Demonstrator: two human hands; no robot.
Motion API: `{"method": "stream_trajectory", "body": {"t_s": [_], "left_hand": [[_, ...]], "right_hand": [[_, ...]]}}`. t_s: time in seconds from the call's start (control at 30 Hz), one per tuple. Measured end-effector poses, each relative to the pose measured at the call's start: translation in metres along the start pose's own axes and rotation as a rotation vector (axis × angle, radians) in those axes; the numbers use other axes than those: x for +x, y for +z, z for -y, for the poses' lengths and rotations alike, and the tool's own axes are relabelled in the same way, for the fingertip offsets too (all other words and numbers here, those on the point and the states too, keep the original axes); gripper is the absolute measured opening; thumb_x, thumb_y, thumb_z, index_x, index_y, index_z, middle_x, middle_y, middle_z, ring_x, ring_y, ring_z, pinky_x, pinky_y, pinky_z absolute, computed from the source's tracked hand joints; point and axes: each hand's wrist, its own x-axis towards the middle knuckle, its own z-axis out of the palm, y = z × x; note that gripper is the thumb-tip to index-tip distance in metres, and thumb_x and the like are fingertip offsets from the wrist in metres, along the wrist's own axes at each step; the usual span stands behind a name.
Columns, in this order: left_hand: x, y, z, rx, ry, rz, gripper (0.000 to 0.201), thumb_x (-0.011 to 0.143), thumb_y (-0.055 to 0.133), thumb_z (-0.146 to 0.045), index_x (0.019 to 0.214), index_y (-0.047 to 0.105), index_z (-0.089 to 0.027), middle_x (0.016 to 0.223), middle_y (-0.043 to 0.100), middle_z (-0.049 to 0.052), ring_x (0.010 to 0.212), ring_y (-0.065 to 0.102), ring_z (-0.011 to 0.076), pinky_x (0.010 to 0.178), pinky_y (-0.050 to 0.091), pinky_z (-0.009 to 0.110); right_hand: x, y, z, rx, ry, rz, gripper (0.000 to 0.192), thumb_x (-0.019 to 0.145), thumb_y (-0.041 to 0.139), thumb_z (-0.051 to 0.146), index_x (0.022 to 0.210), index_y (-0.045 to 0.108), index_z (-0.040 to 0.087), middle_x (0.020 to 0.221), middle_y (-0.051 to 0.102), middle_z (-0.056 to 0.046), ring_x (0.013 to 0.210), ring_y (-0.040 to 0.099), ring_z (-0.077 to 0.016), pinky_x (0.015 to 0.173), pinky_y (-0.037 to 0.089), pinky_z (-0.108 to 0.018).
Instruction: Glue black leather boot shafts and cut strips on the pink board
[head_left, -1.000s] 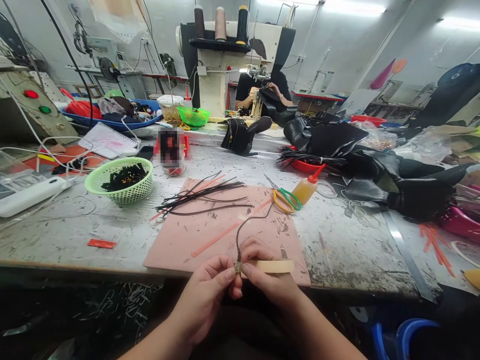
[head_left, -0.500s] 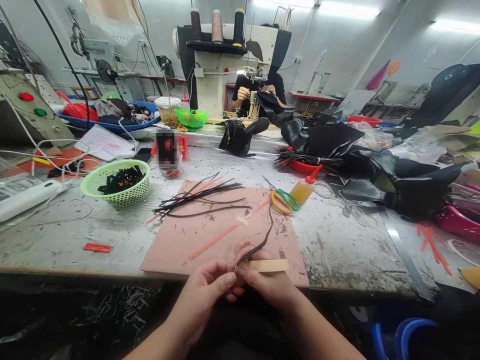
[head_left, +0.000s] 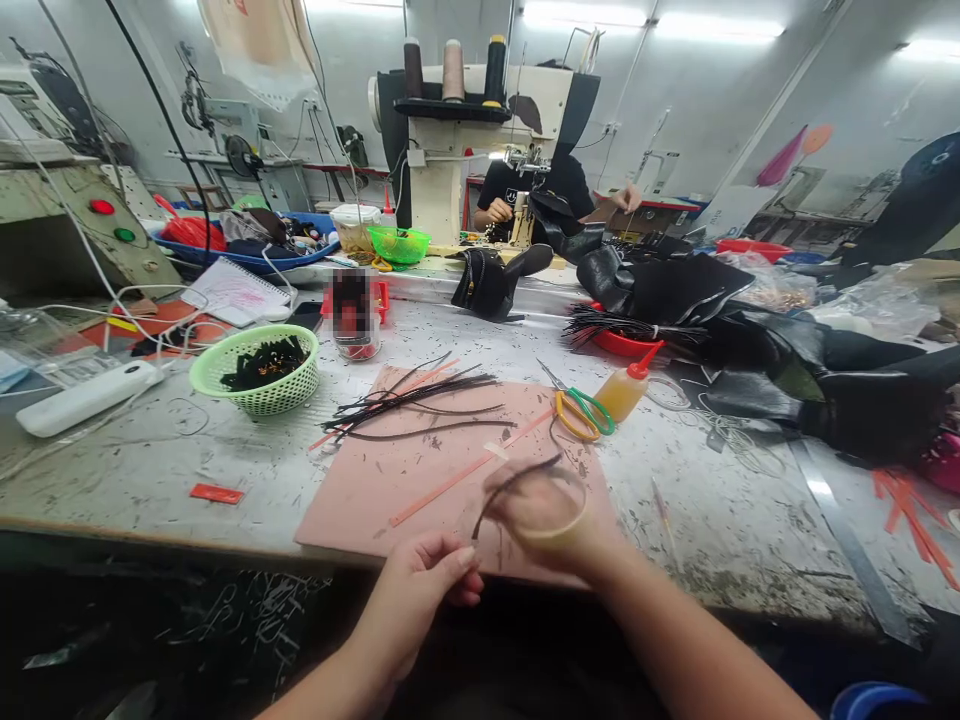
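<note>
My left hand (head_left: pixel 431 575) is closed in a pinch at the front edge of the pink mat, gripping the lower end of a thin dark cord (head_left: pixel 504 487). From there the cord rises and curves across my right hand toward the scissors. My right hand (head_left: pixel 536 508) is over the mat, smeared by motion, so whether its fingers grip the cord does not show. A pale cream ring-shaped band (head_left: pixel 559 532) sits around or against this hand. Beyond it lie scissors (head_left: pixel 583 412) with yellow and green handles. Loose black strips (head_left: pixel 420 400) rest on the pink mat (head_left: pixel 352 500).
A green basket (head_left: pixel 196 378) with black pieces stands left. A glue bottle (head_left: pixel 622 390) with a red tip is beside the scissors. Black leather pieces (head_left: pixel 675 285) pile at right, near a metal ruler (head_left: pixel 832 520). Behind a sewing machine (head_left: pixel 435 170) sits another person (head_left: pixel 495 190).
My right hand has moved up and right, away from my left hand, and the cord now stretches between them. The pale band has turned to show as a ring. The view has shifted slightly.
</note>
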Motion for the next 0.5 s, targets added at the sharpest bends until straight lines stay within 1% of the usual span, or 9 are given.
{"method": "stream_trajectory", "body": {"t_s": [0.03, 0.1, 0.17, 0.2, 0.27, 0.3, 0.37, 0.43, 0.5], "left_hand": [[0.001, -0.002, 0.0, -0.016, -0.008, -0.01, 0.029, 0.054, 0.076, -0.038, 0.054, 0.061, -0.013, 0.049, 0.062, 0.001, 0.048, 0.054, 0.0112, 0.051, 0.042, 0.022], [0.004, -0.006, 0.0, -0.062, -0.061, -0.029, 0.028, 0.054, 0.076, -0.036, 0.055, 0.059, -0.013, 0.049, 0.062, 0.001, 0.046, 0.053, 0.01, 0.049, 0.04, 0.02], [0.006, -0.009, 0.0, -0.117, -0.145, -0.035, 0.028, 0.053, 0.075, -0.035, 0.056, 0.057, -0.013, 0.049, 0.061, 0.0, 0.044, 0.053, 0.0092, 0.047, 0.037, 0.019], [0.007, -0.01, -0.001, -0.139, -0.179, -0.035, 0.028, 0.053, 0.075, -0.034, 0.056, 0.056, -0.014, 0.048, 0.06, 0.0, 0.044, 0.053, 0.0092, 0.046, 0.036, 0.019], [0.008, -0.011, -0.001, -0.151, -0.206, -0.023, 0.029, 0.055, 0.074, -0.035, 0.058, 0.054, -0.014, 0.049, 0.06, 0.0, 0.044, 0.053, 0.0094, 0.046, 0.036, 0.019], [0.009, -0.012, -0.001, -0.139, -0.197, -0.017, 0.029, 0.056, 0.074, -0.035, 0.058, 0.054, -0.015, 0.05, 0.06, 0.0, 0.046, 0.054, 0.0096, 0.048, 0.037, 0.019], [0.01, -0.014, -0.001, -0.097, -0.151, -0.003, 0.031, 0.058, 0.074, -0.038, 0.059, 0.054, -0.015, 0.051, 0.061, -0.001, 0.049, 0.054, 0.01, 0.052, 0.039, 0.02], [0.011, -0.015, -0.002, -0.055, -0.096, 0.016, 0.033, 0.058, 0.075, -0.041, 0.058, 0.054, -0.015, 0.052, 0.061, -0.001, 0.051, 0.054, 0.0103, 0.055, 0.04, 0.021], [0.013, -0.016, -0.002, -0.024, -0.061, 0.017, 0.036, 0.056, 0.076, -0.044, 0.058, 0.055, -0.015, 0.053, 0.06, -0.001, 0.052, 0.052, 0.0103, 0.055, 0.039, 0.021]], "right_hand": [[-0.002, -0.002, -0.01, -0.045, 0.055, -0.033, 0.02, 0.08, 0.049, 0.017, 0.078, 0.067, 0.025, 0.087, 0.065, -0.006, 0.084, 0.057, -0.0235, 0.08, 0.045, -0.042], [-0.009, -0.01, -0.029, -0.077, 0.199, -0.088, 0.019, 0.079, 0.05, 0.019, 0.08, 0.068, 0.027, 0.089, 0.066, -0.006, 0.086, 0.058, -0.024, 0.082, 0.044, -0.041], [-0.02, -0.024, -0.048, -0.081, 0.314, -0.117, 0.025, 0.077, 0.049, 0.018, 0.089, 0.069, 0.026, 0.096, 0.065, -0.008, 0.093, 0.057, -0.0257, 0.084, 0.044, -0.039], [-0.028, -0.032, -0.057, -0.106, 0.397, -0.12, 0.029, 0.076, 0.047, 0.016, 0.094, 0.068, 0.025, 0.1, 0.064, -0.009, 0.095, 0.057, -0.0263, 0.084, 0.044, -0.038], [-0.048, -0.051, -0.077, -0.2, 0.643, -0.097, 0.034, 0.074, 0.045, 0.015, 0.1, 0.067, 0.021, 0.098, 0.065, -0.011, 0.092, 0.059, -0.0274, 0.079, 0.045, -0.037], [-0.059, -0.059, -0.087, -0.279, 0.842, -0.07, 0.032, 0.074, 0.045, 0.017, 0.097, 0.067, 0.021, 0.091, 0.066, -0.011, 0.086, 0.061, -0.027, 0.075, 0.046, -0.037], [-0.085, -0.074, -0.106, -0.394, 1.096, -0.022, 0.025, 0.074, 0.046, 0.024, 0.082, 0.068, 0.017, 0.075, 0.066, -0.013, 0.075, 0.061, -0.0295, 0.067, 0.046, -0.039], [-0.109, -0.085, -0.121, -0.46, 1.249, 0.016, 0.028, 0.076, 0.045, 0.034, 0.065, 0.065, 0.017, 0.068, 0.064, -0.014, 0.071, 0.06, -0.0316, 0.062, 0.045, -0.042], [-0.124, -0.089, -0.127, -0.503, 1.283, -0.022, 0.038, 0.077, 0.044, 0.045, 0.056, 0.062, 0.019, 0.063, 0.062, -0.016, 0.065, 0.06, -0.0331, 0.057, 0.045, -0.045]]}}
